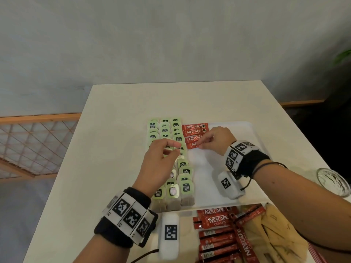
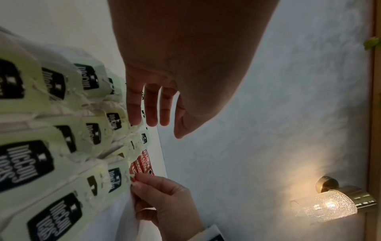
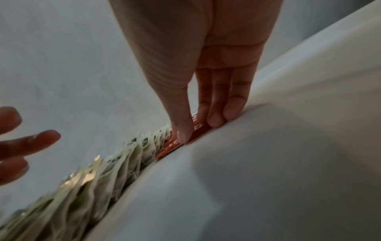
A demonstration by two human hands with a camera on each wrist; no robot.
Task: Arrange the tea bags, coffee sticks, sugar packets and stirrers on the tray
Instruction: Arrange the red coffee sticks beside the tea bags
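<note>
A white tray (image 1: 237,133) lies on the table. Green-tagged tea bags (image 1: 186,186) fill its left side in three overlapping rows. Several red coffee sticks (image 1: 191,130) lie side by side at its far middle. My right hand (image 1: 204,144) pinches the nearest coffee stick (image 1: 191,145) between thumb and fingers, down on the tray floor. In the right wrist view the right hand (image 3: 195,130) holds that stick (image 3: 171,146) beside the tea bags (image 3: 123,163). My left hand (image 1: 171,150) hovers over the tea bag rows with relaxed fingers (image 2: 134,114) and holds nothing.
A loose pile of coffee sticks (image 1: 218,234) and tan paper packets (image 1: 275,234) lies on the table in front of the tray. A glass dish (image 1: 332,181) stands at the right table edge. The tray's right half (image 3: 268,163) is bare.
</note>
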